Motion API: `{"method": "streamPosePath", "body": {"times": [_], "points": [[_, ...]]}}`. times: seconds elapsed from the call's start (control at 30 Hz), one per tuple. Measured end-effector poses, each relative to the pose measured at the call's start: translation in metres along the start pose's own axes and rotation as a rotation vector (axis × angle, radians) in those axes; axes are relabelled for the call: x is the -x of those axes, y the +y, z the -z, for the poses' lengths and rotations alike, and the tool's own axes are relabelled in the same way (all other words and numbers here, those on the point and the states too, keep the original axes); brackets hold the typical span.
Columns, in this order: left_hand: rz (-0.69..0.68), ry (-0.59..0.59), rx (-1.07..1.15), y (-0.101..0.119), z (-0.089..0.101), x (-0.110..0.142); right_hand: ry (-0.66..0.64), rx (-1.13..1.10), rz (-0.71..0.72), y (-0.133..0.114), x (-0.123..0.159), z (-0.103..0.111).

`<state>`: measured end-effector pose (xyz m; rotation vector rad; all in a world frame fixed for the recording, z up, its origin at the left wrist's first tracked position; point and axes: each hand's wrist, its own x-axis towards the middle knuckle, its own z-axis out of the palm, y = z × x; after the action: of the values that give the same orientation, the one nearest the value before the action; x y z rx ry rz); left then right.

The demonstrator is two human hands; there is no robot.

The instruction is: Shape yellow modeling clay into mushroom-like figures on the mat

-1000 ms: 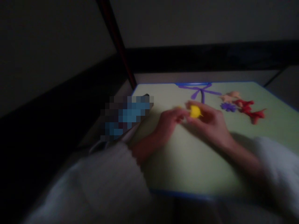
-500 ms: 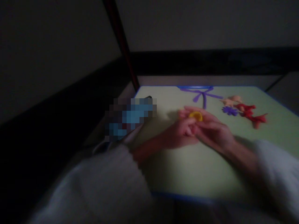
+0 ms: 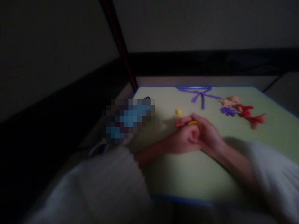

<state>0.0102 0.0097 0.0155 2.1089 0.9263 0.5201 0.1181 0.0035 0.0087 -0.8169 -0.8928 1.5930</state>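
My left hand (image 3: 184,138) is closed, its curled fingers pressed against my right hand over the board. My right hand (image 3: 211,132) wraps around from the right, its fingertips reaching past the left one. Between them shows the curved rim of a yellow modelling clay piece (image 3: 195,123); the rest of it is hidden by the fingers. Just beyond the fingertips a small yellow clay ball (image 3: 178,111) lies on the board. A speck of yellow also shows behind my right hand, too small to name.
The pale board (image 3: 161,180) has a blue edge. Purple clay strips (image 3: 202,101) lie at its back. To the right are a purple flower-like piece (image 3: 228,111), a peach-coloured piece (image 3: 230,101) and red pieces (image 3: 245,111). A blurred-out blue object (image 3: 132,116) sits at the left.
Both hands have drawn slightly nearer and closed further over the yellow clay piece, so less of it shows. The small yellow ball, earlier mostly behind the fingers, is now in plain view.
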Motion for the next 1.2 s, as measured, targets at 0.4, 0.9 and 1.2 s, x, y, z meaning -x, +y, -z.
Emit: {"method": "streamPosePath", "body": {"times": [0.4,0.9,1.2], "points": [[-0.038,-0.121,0.581,-0.014,-0.007,-0.005,0.125,0.148,0.167,0.007,0.008,-0.007],[-0.143,-0.072,-0.159,-0.009,0.005,0.002,-0.024,-0.028,-0.012,-0.011,-0.008,0.01],[-0.275,-0.141,-0.853,0.002,0.004,0.014,-0.176,0.487,0.192,-0.01,0.009,-0.005]]}}
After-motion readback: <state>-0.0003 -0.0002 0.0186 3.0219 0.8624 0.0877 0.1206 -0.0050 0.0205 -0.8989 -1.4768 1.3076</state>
